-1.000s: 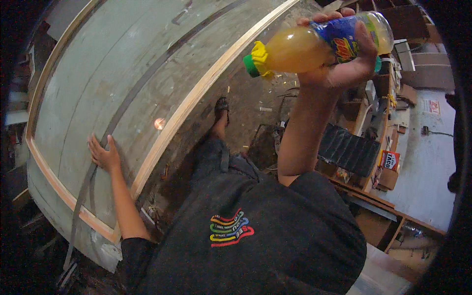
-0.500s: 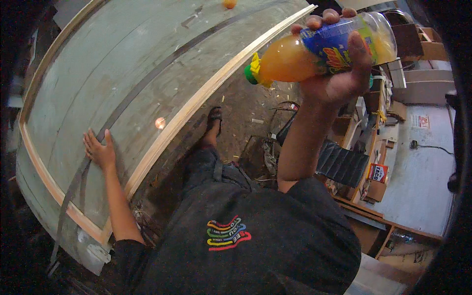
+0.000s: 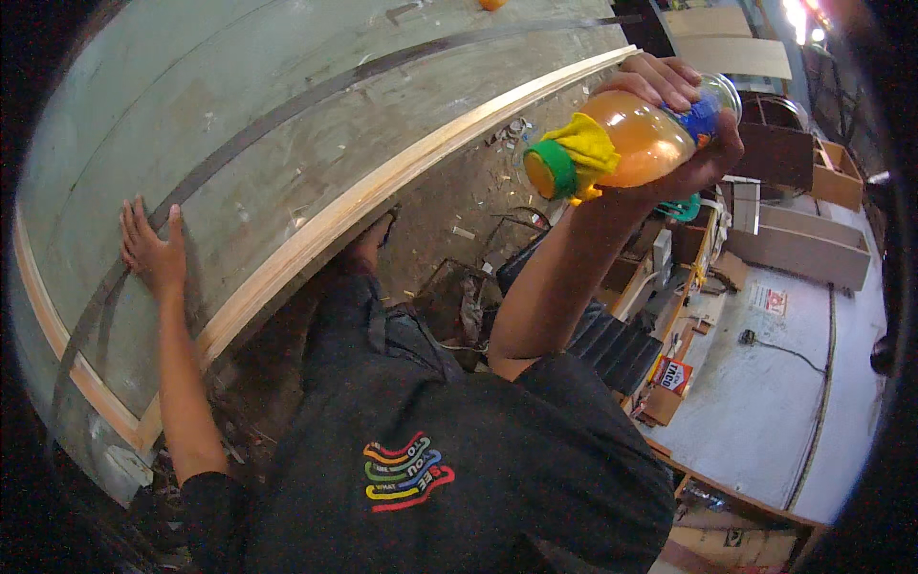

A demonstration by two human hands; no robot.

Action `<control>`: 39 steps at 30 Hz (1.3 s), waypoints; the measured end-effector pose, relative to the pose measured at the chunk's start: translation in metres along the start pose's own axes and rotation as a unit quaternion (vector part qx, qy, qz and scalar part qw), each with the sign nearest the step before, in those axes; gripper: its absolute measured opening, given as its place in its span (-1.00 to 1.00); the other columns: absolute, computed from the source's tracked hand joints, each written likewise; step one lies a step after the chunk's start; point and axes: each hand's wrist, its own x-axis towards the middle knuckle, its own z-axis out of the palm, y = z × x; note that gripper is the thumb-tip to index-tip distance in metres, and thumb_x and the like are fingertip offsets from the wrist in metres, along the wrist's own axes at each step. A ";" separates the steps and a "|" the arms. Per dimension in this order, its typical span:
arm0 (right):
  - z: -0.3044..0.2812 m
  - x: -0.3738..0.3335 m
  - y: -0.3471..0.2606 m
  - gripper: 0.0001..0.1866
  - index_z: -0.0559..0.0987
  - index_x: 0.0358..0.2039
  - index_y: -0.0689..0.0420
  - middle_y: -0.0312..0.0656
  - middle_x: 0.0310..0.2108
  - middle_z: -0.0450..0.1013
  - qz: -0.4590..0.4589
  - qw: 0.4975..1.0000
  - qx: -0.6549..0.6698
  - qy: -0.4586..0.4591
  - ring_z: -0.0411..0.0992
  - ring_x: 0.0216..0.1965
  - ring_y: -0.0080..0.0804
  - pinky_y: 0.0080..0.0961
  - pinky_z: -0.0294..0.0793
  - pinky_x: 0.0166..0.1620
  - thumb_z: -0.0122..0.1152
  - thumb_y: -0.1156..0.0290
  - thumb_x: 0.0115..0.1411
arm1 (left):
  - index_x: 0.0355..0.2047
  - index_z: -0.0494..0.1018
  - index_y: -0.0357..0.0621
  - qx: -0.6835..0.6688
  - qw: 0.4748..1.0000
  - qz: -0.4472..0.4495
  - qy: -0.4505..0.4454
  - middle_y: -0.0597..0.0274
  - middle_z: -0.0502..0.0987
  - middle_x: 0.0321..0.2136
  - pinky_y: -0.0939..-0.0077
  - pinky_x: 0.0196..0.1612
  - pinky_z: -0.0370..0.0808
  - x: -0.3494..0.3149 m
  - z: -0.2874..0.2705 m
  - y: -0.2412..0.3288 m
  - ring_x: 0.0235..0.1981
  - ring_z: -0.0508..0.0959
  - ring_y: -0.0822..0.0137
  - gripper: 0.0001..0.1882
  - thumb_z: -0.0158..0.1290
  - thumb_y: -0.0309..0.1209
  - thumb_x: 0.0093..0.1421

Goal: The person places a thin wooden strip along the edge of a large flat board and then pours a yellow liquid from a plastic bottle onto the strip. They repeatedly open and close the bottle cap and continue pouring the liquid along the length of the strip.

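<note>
Raised at the upper right, my right hand (image 3: 660,81) is wrapped round a clear plastic bottle (image 3: 643,139) of orange liquid. A green cap (image 3: 550,170) closes the bottle, and a crumpled yellow piece (image 3: 585,148), maybe cloth or rubber, is bound round its neck. It is tilted, cap end toward me and to the left. My fingers cover most of its blue label. My left hand (image 3: 153,251) lies with fingers spread on a grey-green panel (image 3: 239,234), beside a long dark strip (image 3: 277,120) that runs across the panel.
Pale wooden strips (image 3: 382,201) edge the panel. Below lies a floor (image 3: 449,220) littered with scraps. At the right stand wooden frames and a long box (image 3: 798,244) on a white board (image 3: 765,383), with a cable and a small red-and-white packet (image 3: 674,375). A round orange object (image 3: 491,4) sits at the far edge.
The bottle has turned so its cap points more toward me, and my fingers now hide more of the label. My left hand stays on the panel. The whole view has shifted.
</note>
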 end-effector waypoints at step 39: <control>-0.194 0.026 0.342 -0.11 0.02 0.24 0.14 -0.02 0.07 0.21 -0.295 0.632 -0.717 -0.015 0.26 0.06 -0.25 -0.23 0.33 0.15 0.43 0.26 0.08 | 0.47 -0.02 0.38 0.010 0.997 -0.031 -0.072 0.19 -0.02 0.48 -0.26 0.42 -0.14 0.009 -0.008 0.009 0.48 -0.02 0.07 -0.18 -0.06 0.21 0.27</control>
